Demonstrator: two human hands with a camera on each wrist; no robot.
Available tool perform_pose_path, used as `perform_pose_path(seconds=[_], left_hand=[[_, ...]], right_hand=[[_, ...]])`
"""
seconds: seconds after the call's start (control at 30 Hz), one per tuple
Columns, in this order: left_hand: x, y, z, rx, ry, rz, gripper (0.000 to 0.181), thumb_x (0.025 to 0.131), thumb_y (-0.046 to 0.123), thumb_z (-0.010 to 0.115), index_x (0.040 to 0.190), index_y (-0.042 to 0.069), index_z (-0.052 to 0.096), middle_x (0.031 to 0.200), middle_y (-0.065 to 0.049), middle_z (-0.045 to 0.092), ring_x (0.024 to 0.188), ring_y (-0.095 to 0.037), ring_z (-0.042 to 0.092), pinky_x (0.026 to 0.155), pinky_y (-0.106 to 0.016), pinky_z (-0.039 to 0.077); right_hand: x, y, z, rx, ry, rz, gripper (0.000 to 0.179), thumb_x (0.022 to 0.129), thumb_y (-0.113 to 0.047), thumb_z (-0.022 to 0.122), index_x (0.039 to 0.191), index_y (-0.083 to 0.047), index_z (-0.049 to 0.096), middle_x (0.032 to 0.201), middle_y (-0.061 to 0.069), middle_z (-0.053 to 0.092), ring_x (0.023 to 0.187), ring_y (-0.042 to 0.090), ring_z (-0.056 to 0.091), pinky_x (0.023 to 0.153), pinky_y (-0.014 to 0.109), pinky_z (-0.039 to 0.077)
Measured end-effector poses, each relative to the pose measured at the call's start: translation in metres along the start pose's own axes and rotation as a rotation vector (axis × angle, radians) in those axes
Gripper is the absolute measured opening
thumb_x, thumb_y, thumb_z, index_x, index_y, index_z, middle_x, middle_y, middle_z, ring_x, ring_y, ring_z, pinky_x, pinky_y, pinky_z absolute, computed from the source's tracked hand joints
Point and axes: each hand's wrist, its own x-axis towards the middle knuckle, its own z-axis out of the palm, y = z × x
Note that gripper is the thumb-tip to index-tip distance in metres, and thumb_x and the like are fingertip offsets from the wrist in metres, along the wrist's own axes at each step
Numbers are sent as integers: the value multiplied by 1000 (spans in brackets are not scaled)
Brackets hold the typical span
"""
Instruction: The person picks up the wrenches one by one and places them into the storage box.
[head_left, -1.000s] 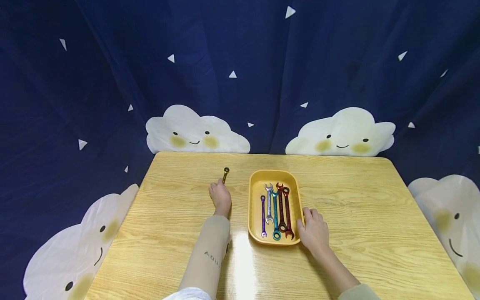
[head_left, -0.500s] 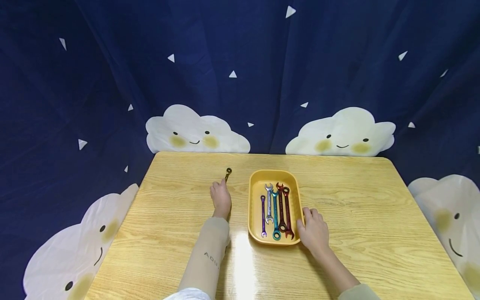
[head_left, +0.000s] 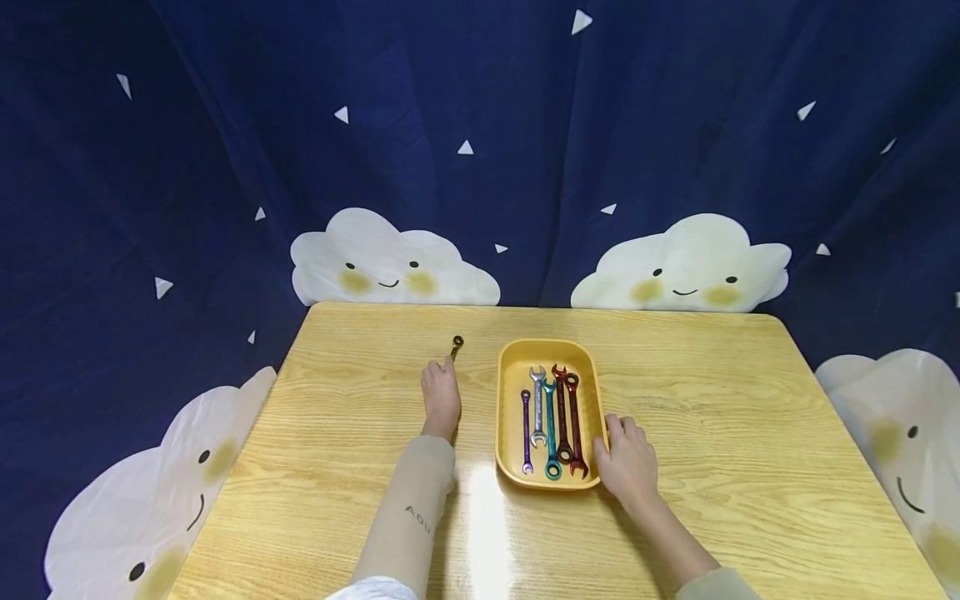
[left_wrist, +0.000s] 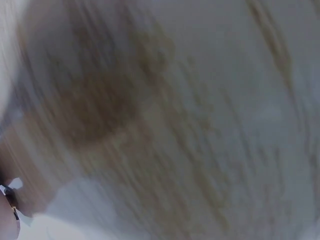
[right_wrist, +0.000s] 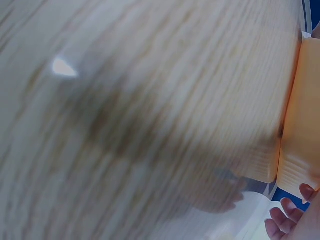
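In the head view my left hand (head_left: 441, 393) grips the lower part of a small gold ratcheting wrench (head_left: 457, 342) on the wooden table. Its ring end points away past the fingertips; the rest is hidden under the hand. My right hand (head_left: 628, 458) holds the right rim of a yellow tray (head_left: 504, 433), thumb over the edge and fingers outside. In the right wrist view, curved fingers (right_wrist: 284, 216) show beside the tray's orange-looking wall (right_wrist: 302, 115). Inside lie a purple wrench (head_left: 527, 433), a silver wrench (head_left: 538, 407), a teal wrench (head_left: 551, 429) and two red wrenches (head_left: 562, 417).
The wooden table (head_left: 712, 400) has its far edge against a dark blue curtain (head_left: 465, 83) with white clouds and triangles. A bright light reflection lies on the tabletop in front of the tray. The left wrist view shows mostly blurred tabletop (left_wrist: 190, 140).
The gold wrench's ring end shifted slightly right between the first two frames, and my left hand's fingers shifted with it. Since then it is nearly still. The right hand and tray have not moved.
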Motion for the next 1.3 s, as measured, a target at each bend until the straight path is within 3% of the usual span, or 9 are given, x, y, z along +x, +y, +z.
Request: perform_pose_path(seconds=[0.5,1.03,1.3], left_hand=[[4,-4,1,106,-32,58,45,84,-8,56,128,-3,47,104,-24,50,90,-31,51,78,-37,46],[-2,2,-1,214,84,74,27,90,-1,50,117,-3,50,88,-18,52,72,-26,54,62,-33,46],[-3,10,-10,179,79,56,33,90,-2,48,123,0,50,100,-24,53,79,-31,55,66,-37,47]], right_hand=[[0,0,0,1,3,0,36,89,-24,46,118,-2,50,111,22,49,101,39,47,77,52,40],[0,0,0,0,3,0,38,88,-23,47,119,-1,50,112,23,49,101,39,48,77,53,41],[0,0,0,3,-2,3,36,88,-23,46,118,-2,50,112,21,48,101,38,47,76,52,40]])
